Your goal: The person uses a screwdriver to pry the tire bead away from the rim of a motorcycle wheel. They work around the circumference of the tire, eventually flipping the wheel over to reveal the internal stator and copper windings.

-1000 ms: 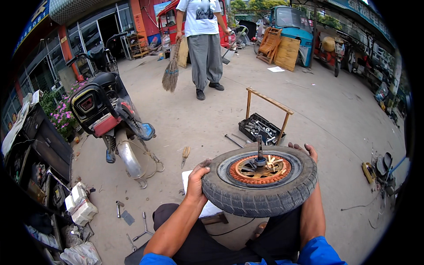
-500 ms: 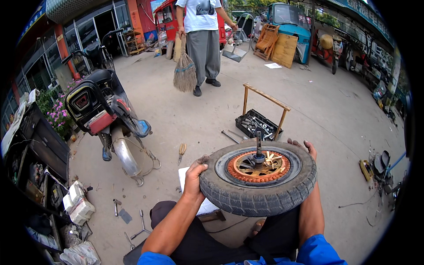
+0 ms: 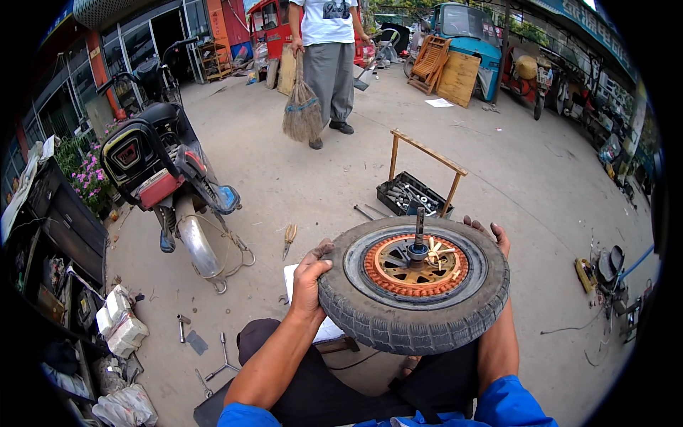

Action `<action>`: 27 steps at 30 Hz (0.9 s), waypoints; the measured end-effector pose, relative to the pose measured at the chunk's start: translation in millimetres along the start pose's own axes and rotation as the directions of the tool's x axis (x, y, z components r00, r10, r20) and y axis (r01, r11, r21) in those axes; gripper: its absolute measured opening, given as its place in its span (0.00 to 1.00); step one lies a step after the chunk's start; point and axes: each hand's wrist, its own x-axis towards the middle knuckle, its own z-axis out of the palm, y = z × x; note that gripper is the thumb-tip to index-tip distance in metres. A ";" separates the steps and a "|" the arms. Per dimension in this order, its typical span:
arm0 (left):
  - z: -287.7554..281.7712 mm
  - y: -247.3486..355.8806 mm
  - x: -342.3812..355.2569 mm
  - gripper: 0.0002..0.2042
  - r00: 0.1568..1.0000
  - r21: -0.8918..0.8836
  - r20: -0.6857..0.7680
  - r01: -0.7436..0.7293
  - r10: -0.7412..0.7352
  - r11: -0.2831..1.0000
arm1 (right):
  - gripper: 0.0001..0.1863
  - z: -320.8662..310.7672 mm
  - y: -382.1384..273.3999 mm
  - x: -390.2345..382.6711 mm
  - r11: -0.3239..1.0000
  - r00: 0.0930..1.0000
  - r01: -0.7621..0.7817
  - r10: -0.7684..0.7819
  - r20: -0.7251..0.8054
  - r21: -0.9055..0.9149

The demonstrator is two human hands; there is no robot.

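Observation:
A scooter wheel (image 3: 370, 320) with a worn black tyre is held up, tilted, over my knees. In its middle are an orange ring with coil-like teeth (image 3: 388, 286), a dark upright axle (image 3: 420, 229) and pale wire ends (image 3: 442, 250) beside it. My left hand (image 3: 311, 277) grips the tyre at its left side, thumb on top. On the far right side my right hand (image 3: 494, 233) holds the tyre; its fingertips show past the rim, while the palm is hidden behind the rubber. A white sheet or board (image 3: 326, 329) lies under the wheel's left side.
Beyond the wheel stands a black toolbox (image 3: 414, 196) with a wooden handle. Pliers (image 3: 289, 240), a socket tool (image 3: 183, 328) and a Y-shaped wrench (image 3: 224, 359) lie on the ground. An electric scooter (image 3: 167, 167) stands left. Farther off, a person (image 3: 327, 71) holds a broom (image 3: 303, 114).
The wheel has shifted slightly left in my hands and tips a little more toward me. The standing person's broom and dustpan have moved.

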 end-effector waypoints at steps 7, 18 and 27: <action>1.2 1.6 0.5 0.27 1.000 0.025 0.009 -0.026 0.026 0.999 | 0.32 9.0 2.1 -7.5 0.999 1.000 0.010 -0.009 0.027 -0.045; 1.3 2.8 2.4 0.26 0.997 0.078 0.038 -0.069 0.066 0.995 | 0.29 0.2 4.1 1.3 0.999 0.995 0.031 -0.030 0.094 -0.014; -1.1 4.1 3.8 0.26 0.988 0.067 0.101 -0.124 0.117 0.990 | 0.30 0.3 8.0 5.4 0.998 0.993 0.050 -0.054 0.106 0.044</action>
